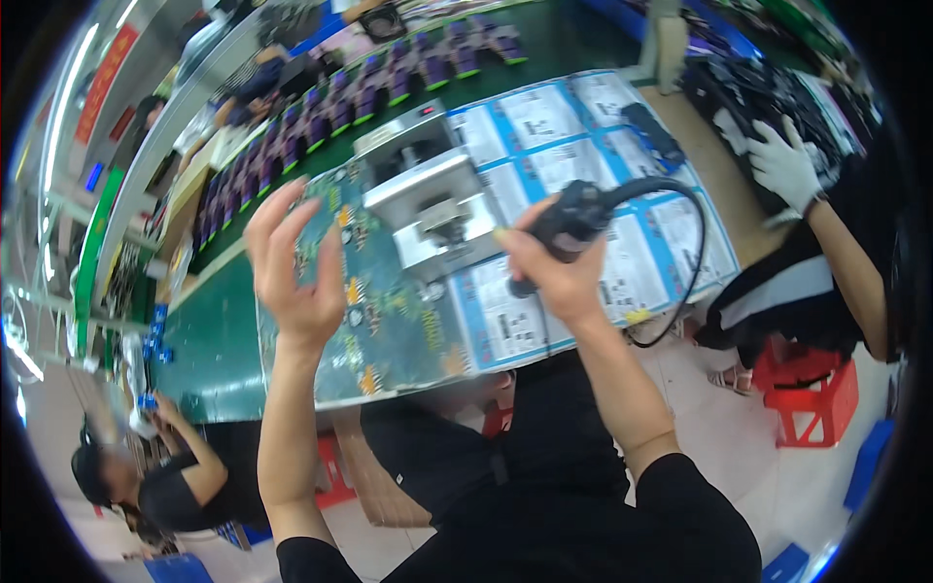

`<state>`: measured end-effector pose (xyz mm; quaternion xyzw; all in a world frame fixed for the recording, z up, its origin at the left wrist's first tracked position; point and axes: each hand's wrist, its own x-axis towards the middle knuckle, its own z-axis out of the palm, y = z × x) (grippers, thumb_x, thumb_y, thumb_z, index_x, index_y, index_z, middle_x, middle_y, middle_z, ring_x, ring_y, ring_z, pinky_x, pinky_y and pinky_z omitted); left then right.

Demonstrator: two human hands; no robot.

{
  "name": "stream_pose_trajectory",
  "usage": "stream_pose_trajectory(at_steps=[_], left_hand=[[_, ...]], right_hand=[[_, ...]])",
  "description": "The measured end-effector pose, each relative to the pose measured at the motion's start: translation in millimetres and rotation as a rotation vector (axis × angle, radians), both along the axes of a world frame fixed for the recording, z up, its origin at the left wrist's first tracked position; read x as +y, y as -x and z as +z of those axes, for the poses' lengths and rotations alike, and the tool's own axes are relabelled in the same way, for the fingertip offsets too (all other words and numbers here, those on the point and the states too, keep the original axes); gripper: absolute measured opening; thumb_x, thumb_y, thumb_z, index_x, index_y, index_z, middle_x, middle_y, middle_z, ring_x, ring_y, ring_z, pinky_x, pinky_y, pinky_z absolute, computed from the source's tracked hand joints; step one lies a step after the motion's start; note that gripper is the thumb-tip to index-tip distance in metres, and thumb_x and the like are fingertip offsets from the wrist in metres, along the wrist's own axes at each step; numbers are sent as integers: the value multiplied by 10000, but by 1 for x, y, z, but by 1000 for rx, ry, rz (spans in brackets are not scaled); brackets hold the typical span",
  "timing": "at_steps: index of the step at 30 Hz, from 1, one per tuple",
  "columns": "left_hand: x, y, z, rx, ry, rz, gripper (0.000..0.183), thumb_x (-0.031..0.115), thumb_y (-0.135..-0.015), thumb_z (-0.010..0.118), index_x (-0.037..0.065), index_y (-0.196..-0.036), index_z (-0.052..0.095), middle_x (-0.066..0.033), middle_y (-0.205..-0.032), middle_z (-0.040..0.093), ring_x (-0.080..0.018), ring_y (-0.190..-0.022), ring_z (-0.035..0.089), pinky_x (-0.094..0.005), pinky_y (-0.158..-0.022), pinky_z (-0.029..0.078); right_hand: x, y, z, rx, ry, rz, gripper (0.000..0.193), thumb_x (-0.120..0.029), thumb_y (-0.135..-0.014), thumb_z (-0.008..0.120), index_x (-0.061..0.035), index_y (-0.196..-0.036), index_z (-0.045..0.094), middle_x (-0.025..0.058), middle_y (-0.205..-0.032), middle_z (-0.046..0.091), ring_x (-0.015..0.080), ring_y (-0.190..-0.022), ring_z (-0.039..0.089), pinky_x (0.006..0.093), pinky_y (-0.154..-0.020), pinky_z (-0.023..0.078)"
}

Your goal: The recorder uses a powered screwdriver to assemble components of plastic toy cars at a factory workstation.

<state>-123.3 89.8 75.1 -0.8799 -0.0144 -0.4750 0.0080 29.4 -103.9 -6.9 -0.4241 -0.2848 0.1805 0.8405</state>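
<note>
My right hand (562, 277) is wrapped round a black corded hand tool (573, 222) just above the printed sheets. Its exact kind does not show. A thick black cable (695, 219) loops from the tool to the right and down past the table edge. In the air over the left part of the table, my left hand (296, 272) is open, fingers up and apart, with nothing in it. Between my hands stands a silver metal fixture (418, 251) with a small metal block (442, 216) on its front step; neither hand touches it.
White-and-blue printed sheets (556, 160) cover the table's right, a patterned mat (389, 335) its left. A dark object (651, 136) lies at the sheets' far right. Behind runs a row of purple-and-black items (364, 92). A co-worker's gloved hand (782, 170) is at right; another person (185, 486) sits left.
</note>
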Motion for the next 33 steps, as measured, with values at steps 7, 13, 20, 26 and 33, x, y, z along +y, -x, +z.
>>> stream_pose_trajectory(at_steps=[7,13,20,26,33], left_hand=[[-46,-277,-28,657,220,-213,543,449,-821,695,-4,-1117,656,-226,-1076,679,-382,-1021,649,-443,-882,509],[-98,-377,-87,839,355,-237,873,668,-730,712,-103,-1127,613,-266,-1069,678,-375,-1011,666,-431,-876,522],[-116,-394,-112,968,921,-285,655,430,-618,901,-78,-949,653,-185,-951,704,-253,-880,693,-334,-762,542],[-98,-335,-66,287,981,-607,446,208,-592,920,1,-870,641,-86,-820,694,-163,-750,659,-320,-700,547],[6,-120,36,-176,1509,-770,171,200,-892,681,60,-989,666,-36,-889,696,-156,-818,670,-297,-743,536]], right_hand=[[-16,1,-6,-387,99,-100,300,-183,-715,871,-63,-844,628,39,-699,653,116,-617,638,279,-584,509],[-22,-1,-7,-391,71,-85,328,-216,-743,854,-82,-889,592,89,-716,668,207,-624,683,307,-562,515],[-16,-6,-15,-289,-17,-39,296,-146,-708,844,-52,-864,611,74,-672,613,151,-568,604,266,-522,437],[-14,-3,-12,-383,-77,-78,316,-55,-668,853,-53,-884,622,70,-717,636,135,-596,623,247,-560,481],[-6,15,-5,-27,-64,-122,192,9,-748,815,-3,-808,633,-14,-704,625,47,-624,571,205,-582,457]])
